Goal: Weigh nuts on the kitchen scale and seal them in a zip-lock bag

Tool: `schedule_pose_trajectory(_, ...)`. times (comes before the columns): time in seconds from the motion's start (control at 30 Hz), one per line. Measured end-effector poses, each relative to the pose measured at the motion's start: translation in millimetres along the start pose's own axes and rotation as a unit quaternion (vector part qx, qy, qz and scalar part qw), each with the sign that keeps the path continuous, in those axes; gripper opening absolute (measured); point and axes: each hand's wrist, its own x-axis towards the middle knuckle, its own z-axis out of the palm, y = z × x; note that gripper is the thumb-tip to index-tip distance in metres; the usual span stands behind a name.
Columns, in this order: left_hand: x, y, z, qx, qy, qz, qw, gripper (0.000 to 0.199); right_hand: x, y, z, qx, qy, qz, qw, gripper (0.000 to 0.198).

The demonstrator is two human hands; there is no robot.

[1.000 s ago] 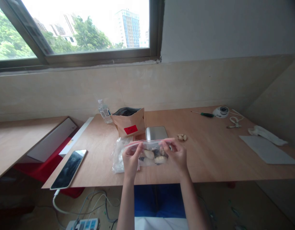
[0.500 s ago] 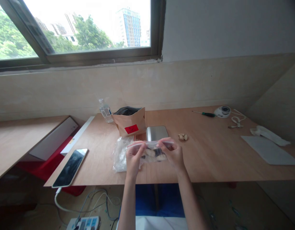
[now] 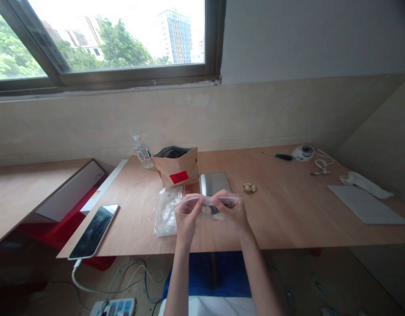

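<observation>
Both hands pinch the top edge of a clear zip-lock bag (image 3: 207,216), which has a pinkish seal strip and holds pale and dark pieces. My left hand (image 3: 188,216) is closed on the left part of the strip, my right hand (image 3: 232,212) on the right part; their thumbs are close together near the middle. Behind the bag lies a silver flat scale (image 3: 214,183). A crumpled heap of clear plastic bags (image 3: 165,215) rests left of my left hand. Pale pieces (image 3: 249,188) lie in a small pile right of the scale.
A brown pouch (image 3: 176,166) with a red label stands open-topped beside a plastic bottle (image 3: 143,152). A phone (image 3: 94,232) lies front left, its cable hanging over the edge. At right are a screwdriver (image 3: 284,156), a white dome camera (image 3: 303,152) and a white sheet (image 3: 367,204).
My hands have drawn closer together along the bag's strip, and its top now bulges on both sides. The view has shifted slightly.
</observation>
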Motion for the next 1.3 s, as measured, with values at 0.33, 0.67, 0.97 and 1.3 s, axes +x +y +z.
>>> schedule_pose_trajectory(0.33,-4,7,7,0.01,0.002,0.016,1.0,0.013,1,-1,1,0.019,0.026,0.01,0.999,0.017)
schedule_pose_trajectory(0.67,-1,4,9,-0.002,-0.049,0.019,0.999,0.015,3,-3,7,0.017,0.036,0.027,0.999,0.018)
schedule_pose_trajectory(0.97,1,3,18,0.02,0.025,0.014,0.999,0.016,2,4,20,-0.033,0.1,-0.017,0.994,0.016)
schedule_pose_trajectory(1.3,-2,2,11,-0.042,0.02,-0.034,0.998,0.016,2,11,4,-0.015,0.051,-0.008,0.999,0.021)
